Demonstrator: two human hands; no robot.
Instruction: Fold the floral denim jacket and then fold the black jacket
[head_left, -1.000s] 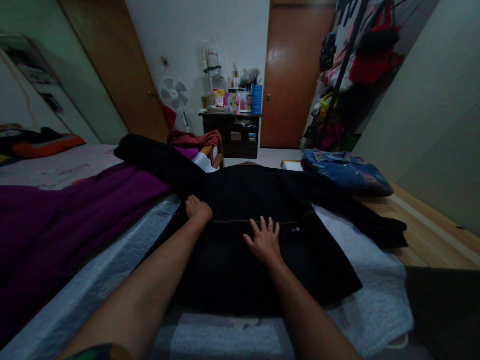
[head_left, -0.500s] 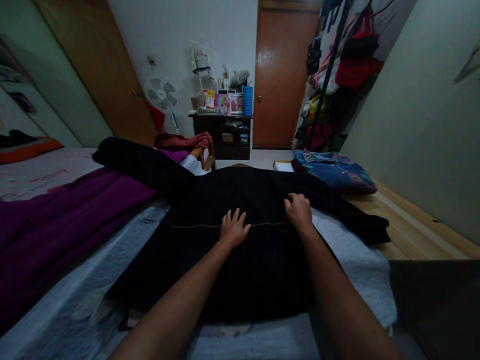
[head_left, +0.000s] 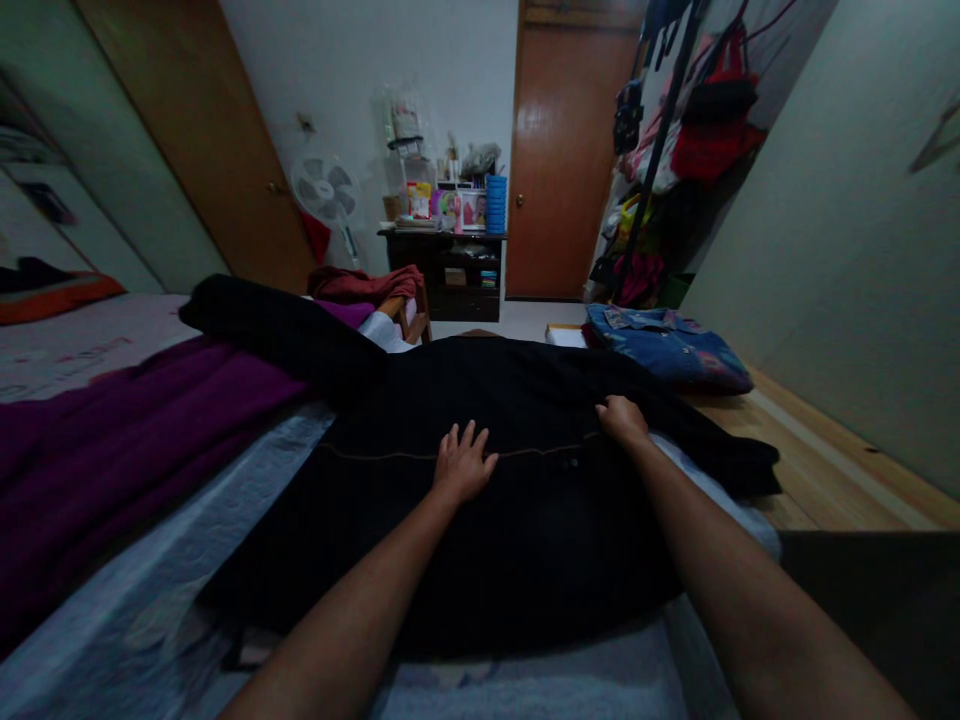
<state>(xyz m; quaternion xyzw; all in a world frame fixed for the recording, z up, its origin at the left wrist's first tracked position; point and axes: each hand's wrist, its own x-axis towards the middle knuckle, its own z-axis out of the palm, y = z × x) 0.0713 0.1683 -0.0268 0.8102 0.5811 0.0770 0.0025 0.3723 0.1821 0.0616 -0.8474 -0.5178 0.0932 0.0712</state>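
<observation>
Evidently soft and pliable, the black garment lies spread over the light blue cloth; its broad body looks thick enough to carry some weight, matte rather than slippery, with nothing fragile showing. Its side edges, near the sleeves, seem the surest places to take hold. Left of the blue cloth, a fleecy-looking purple cloth lies in loose folds; beyond its right side sits a compact, folded denim-like garment. Over the blue cloth's middle, the left hand rests on the black fabric, fingers fanned; toward its right side, the right hand curls at the garment's edge, pinching or not, I cannot tell. A thin brownish line crosses the fabric.
</observation>
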